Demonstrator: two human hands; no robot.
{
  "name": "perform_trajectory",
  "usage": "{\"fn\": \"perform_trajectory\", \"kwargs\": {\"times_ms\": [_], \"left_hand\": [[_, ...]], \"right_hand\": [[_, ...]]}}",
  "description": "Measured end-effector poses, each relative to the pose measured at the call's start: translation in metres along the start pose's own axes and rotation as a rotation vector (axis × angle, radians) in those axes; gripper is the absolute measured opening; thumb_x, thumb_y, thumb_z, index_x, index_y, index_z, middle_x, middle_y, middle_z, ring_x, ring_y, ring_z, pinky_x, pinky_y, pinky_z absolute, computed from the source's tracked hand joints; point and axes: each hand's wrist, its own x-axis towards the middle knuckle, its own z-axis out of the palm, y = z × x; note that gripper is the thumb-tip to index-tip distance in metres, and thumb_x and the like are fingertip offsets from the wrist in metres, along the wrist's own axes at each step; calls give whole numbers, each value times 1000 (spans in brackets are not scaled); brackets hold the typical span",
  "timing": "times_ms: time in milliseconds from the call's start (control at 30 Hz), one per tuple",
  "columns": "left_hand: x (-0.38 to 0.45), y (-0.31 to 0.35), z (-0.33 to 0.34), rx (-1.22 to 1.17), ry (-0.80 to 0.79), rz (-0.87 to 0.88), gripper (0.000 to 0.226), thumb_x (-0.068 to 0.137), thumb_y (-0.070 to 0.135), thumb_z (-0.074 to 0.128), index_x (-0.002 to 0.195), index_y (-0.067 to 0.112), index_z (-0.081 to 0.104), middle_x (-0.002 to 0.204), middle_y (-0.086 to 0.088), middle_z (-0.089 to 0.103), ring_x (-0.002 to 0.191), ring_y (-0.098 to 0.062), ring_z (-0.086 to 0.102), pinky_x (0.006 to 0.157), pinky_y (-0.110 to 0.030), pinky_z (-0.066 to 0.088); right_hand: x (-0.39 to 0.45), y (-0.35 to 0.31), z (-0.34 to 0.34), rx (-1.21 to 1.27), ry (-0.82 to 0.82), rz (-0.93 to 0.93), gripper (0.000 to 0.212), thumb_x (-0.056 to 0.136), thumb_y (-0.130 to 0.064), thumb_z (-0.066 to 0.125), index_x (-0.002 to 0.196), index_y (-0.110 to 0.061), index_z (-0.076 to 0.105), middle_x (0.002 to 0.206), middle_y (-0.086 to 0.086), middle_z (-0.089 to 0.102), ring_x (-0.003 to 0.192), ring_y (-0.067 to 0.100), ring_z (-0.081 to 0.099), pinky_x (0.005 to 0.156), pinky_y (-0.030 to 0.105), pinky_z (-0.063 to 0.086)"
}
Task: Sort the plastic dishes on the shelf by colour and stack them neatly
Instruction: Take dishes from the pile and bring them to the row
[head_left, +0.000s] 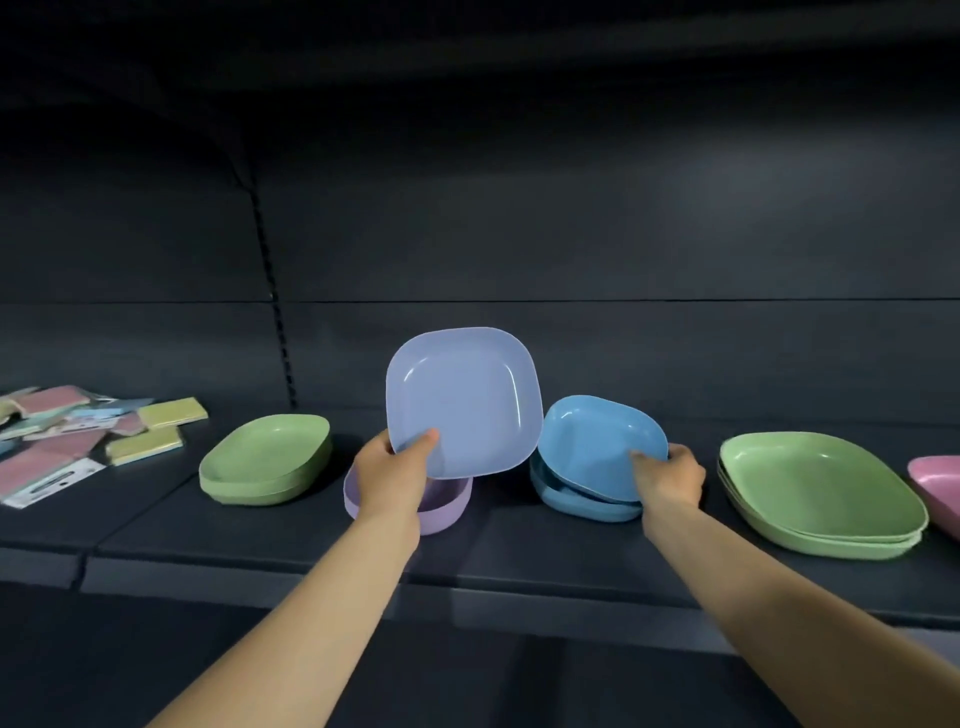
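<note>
The left hand (397, 460) is pinching the near edge of a pale lilac-blue square plastic plate (462, 402), thumb on its face, and is holding it tilted up off the shelf. Directly beneath that hand a purple plastic dish (441, 506) is sitting on the dark shelf (519, 561), so the raised plate is probably heading there. The right hand (670, 475) is gripping the rim of a tilted blue plastic dish (597, 447), which is leaning on a blue dish stack (582, 506) just left of that hand and not yet nested.

Sorting looks well along. Left of the left hand, a small green plate stack (265, 460) is sitting tidy. Right of the right hand, a larger green plate stack (821, 493) is lying slightly uneven, with a pink dish (935, 480) beyond it at the frame edge. The two held dishes and possibly the green stacks are still needing attention.
</note>
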Motion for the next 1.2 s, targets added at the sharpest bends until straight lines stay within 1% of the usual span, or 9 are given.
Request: {"fn": "perform_trajectory", "kwargs": {"times_ms": [200, 367, 567, 667, 733, 833, 933, 1067, 1200], "left_hand": [[-2, 4, 1, -4, -43, 20, 12, 85, 16, 67, 82, 26, 60, 86, 5, 65, 83, -17, 60, 76, -31, 49], [-5, 7, 3, 5, -70, 27, 11, 85, 16, 66, 85, 25, 60, 90, 4, 65, 92, -21, 62, 74, -30, 47], [-17, 13, 6, -111, -79, -91, 12, 79, 13, 72, 71, 22, 67, 87, -3, 67, 92, -32, 67, 85, -46, 55], [-31, 17, 14, -75, -88, -41, 5, 85, 12, 66, 90, 14, 65, 81, -1, 63, 76, -20, 62, 68, -30, 55], [-46, 21, 25, -51, -89, 7, 11, 88, 10, 63, 99, 11, 61, 84, -1, 62, 75, -18, 58, 58, -21, 46], [-68, 23, 47, -48, -107, 13, 11, 86, 8, 64, 95, 13, 61, 92, -2, 64, 90, -25, 60, 70, -28, 50], [-99, 21, 78, 9, -145, 36, 12, 86, 9, 64, 84, 19, 59, 85, 3, 63, 83, -21, 60, 69, -30, 49], [-157, 9, 136, 73, -227, 86, 7, 87, 12, 62, 93, 16, 62, 87, 4, 63, 80, -14, 58, 60, -23, 44], [-225, -9, 204, 57, -301, 75, 6, 87, 11, 61, 91, 16, 62, 83, 4, 62, 74, -9, 56, 57, -22, 42]], "right_hand": [[-1, -2, 3, -101, 51, -48, 26, 87, -13, 52, 112, -7, 57, 127, 14, 43, 116, 35, 45, 98, 43, 42], [-2, -1, 0, -218, 47, -99, 31, 83, -7, 59, 113, -10, 50, 130, 15, 40, 120, 35, 40, 99, 40, 37], [-17, -14, -19, -271, 46, -244, 48, 81, -22, 72, 120, -8, 47, 130, 17, 41, 122, 35, 39, 98, 40, 36], [-24, -20, -40, -220, 27, -358, 56, 79, -28, 75, 123, -9, 47, 127, 15, 43, 119, 33, 42, 98, 36, 35], [-30, -27, -57, -89, -34, -388, 53, 79, -32, 74, 122, -12, 49, 121, 9, 45, 113, 26, 47, 94, 32, 39], [-43, -38, -91, 254, -196, -338, 41, 84, -37, 68, 116, -17, 51, 111, 1, 53, 98, 14, 55, 80, 23, 42], [-47, -43, -135, 427, -317, -314, 40, 87, -40, 63, 118, -18, 53, 109, -1, 61, 99, 14, 59, 75, 25, 44], [-36, -43, -207, 360, -378, -402, 33, 87, -31, 66, 117, -22, 54, 102, -2, 68, 94, 12, 65, 75, 23, 47], [-11, -30, -288, 262, -308, -428, 26, 89, -15, 64, 111, -23, 54, 103, 0, 67, 93, 15, 66, 73, 24, 51]]}}
